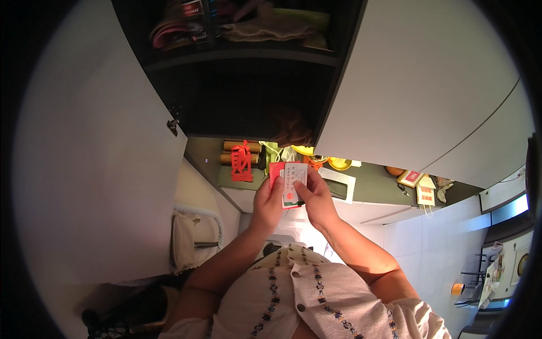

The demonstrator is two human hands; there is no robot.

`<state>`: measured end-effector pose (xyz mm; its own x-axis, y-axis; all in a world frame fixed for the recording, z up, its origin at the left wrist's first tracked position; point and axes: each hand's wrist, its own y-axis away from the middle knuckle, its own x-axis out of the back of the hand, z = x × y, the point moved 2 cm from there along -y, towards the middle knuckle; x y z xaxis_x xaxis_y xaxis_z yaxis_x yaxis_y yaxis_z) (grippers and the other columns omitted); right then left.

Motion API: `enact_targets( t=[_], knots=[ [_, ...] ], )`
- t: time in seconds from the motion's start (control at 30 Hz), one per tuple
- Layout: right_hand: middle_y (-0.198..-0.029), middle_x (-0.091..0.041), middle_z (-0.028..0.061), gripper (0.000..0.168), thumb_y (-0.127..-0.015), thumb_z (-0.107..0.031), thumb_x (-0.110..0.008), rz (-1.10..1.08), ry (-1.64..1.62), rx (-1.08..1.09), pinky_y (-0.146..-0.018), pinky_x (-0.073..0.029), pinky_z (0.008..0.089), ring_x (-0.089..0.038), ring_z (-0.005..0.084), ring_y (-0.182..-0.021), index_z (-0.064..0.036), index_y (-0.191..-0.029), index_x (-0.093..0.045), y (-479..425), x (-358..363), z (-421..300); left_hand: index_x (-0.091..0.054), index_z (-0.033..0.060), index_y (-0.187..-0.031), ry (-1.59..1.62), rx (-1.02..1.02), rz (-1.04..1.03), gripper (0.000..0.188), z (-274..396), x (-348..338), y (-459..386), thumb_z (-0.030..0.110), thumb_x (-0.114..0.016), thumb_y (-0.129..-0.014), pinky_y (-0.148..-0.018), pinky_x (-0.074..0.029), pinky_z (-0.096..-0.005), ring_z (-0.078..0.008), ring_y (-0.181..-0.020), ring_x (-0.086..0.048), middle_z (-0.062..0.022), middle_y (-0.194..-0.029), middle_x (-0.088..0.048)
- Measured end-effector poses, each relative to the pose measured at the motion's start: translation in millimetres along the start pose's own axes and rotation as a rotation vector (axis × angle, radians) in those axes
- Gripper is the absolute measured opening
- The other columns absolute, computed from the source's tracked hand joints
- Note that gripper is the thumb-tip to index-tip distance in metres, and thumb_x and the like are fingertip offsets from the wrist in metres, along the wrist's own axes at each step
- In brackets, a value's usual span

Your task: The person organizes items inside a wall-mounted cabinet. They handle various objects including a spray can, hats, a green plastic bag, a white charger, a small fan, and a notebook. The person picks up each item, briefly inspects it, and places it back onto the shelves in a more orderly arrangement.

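A thin stack of cards and paper is held up in front of my chest, above the front edge of a dark counter. On top lies a pale grey card bearing writing and a red emblem. Behind it shows a red packet, and a dark green edge peeks out below. My left hand pinches the stack's left side, thumb on the front. From the right, my right hand grips it, with the thumb across the pale card. The fingers behind the stack are mostly hidden.
An open white cabinet door stands at left; a closed one is at right. Cloths fill the dark upper shelf. The counter holds a red cut-out ornament, yellow bowl and windowed white box.
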<state>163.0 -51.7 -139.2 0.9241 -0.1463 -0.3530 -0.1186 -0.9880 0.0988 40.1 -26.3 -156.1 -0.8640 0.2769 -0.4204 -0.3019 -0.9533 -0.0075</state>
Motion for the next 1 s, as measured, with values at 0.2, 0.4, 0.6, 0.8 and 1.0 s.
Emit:
enact_targets(
  t=[0.2,0.4,0.6,0.8,1.0],
  knots=[
    [-0.126,-0.049,0.0114,0.056,-0.087,0.005,-0.044,0.065,-0.039,-0.065,-0.094,-0.04,0.0275,-0.049,0.018,-0.111,-0.004,-0.141,-0.032,-0.1,-12.5,20.7,-0.051,0.0036,-0.122,0.085,0.12,0.115,0.027,-27.8,10.1,6.4,0.018,-0.045,-0.099,-0.087,-0.045,-0.0285,-0.013,-0.099,-0.057,-0.0049,-0.109,-0.06],
    [-0.132,-0.039,0.0147,0.058,-0.084,0.001,-0.043,0.007,0.309,0.183,-0.098,-0.037,0.0294,-0.044,0.0229,-0.119,0.0,-0.14,-0.03,-13.8,-5.1,65.2,-0.049,0.0063,-0.125,0.194,0.259,0.253,0.03,-33.4,15.9,14.0,0.013,-0.047,-0.096,-0.091,-0.042,-0.0301,-0.0138,-0.103,-0.054,-0.0045,-0.112,-0.058],
    [-0.11,-0.054,0.0069,0.059,-0.092,-0.005,-0.048,-0.057,0.137,-0.019,-0.082,-0.042,0.0241,-0.051,0.0132,-0.096,-0.007,-0.146,-0.023,-25.4,-22.9,55.3,-0.049,0.0075,-0.124,0.157,0.247,0.297,0.033,-26.9,54.0,2.9,0.012,-0.049,-0.091,-0.087,-0.04,-0.0286,-0.0127,-0.099,-0.052,-0.0037,-0.111,-0.058],
    [-0.07,-0.055,0.0001,0.065,-0.088,-0.004,-0.059,-0.236,0.347,0.165,-0.056,-0.038,0.0202,-0.046,0.0065,-0.06,-0.004,-0.143,-0.025,-86.5,-71.1,20.6,-0.054,0.0096,-0.12,0.183,0.001,0.397,0.033,30.7,87.3,-26.6,0.015,-0.056,-0.088,-0.075,-0.043,-0.0264,-0.0095,-0.084,-0.052,0.0009,-0.101,-0.057],
    [-0.099,-0.067,0.0163,0.063,-0.08,-0.021,-0.065,-0.045,0.703,0.272,-0.076,-0.052,0.0377,-0.066,0.0315,-0.086,-0.002,-0.133,-0.038,-246.9,-153.6,47.8,-0.053,0.0106,-0.119,0.216,-0.092,0.61,0.032,44.6,108.8,-19.5,0.018,-0.057,-0.088,-0.067,-0.039,-0.0234,-0.0072,-0.076,-0.047,0.0035,-0.092,-0.052]
  ],
)
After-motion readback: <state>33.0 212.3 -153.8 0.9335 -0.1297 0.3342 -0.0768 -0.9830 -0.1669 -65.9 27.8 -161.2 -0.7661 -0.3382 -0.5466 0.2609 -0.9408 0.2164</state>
